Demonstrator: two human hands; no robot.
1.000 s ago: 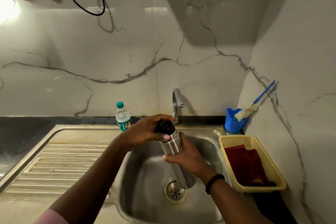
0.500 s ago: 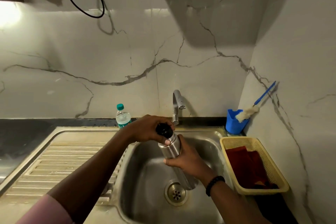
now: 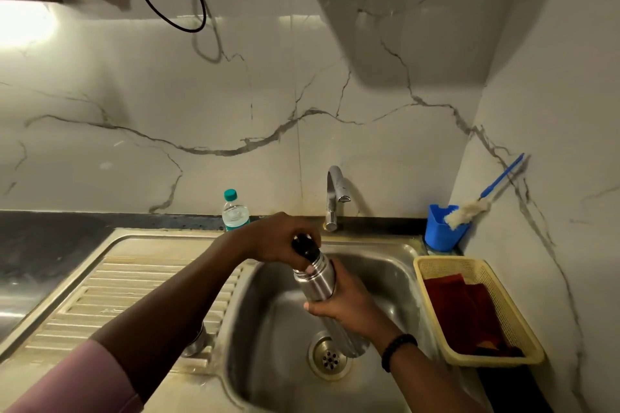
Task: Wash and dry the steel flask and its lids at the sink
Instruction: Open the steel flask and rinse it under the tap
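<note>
Steel flask (image 3: 317, 282) cylindrical, right hand (image 3: 349, 307) gripping, left hand (image 3: 273, 238) clasping black lid (image 3: 303, 245)

flask (image 3: 317, 285): lower body hidden behind right hand (image 3: 349, 307); base partly hidden by wrist
black lid (image 3: 303, 245): top covered by left hand (image 3: 275, 238); how far on, cannot tell
water bottle (image 3: 235, 211): bottom hidden behind left hand, label unreadable
small steel piece (image 3: 196, 344): on drainboard, mostly under left forearm
cable (image 3: 167, 7): upper ends cut by top edge

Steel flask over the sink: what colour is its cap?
Black cap on the steel flask, seen in the head view.
</note>
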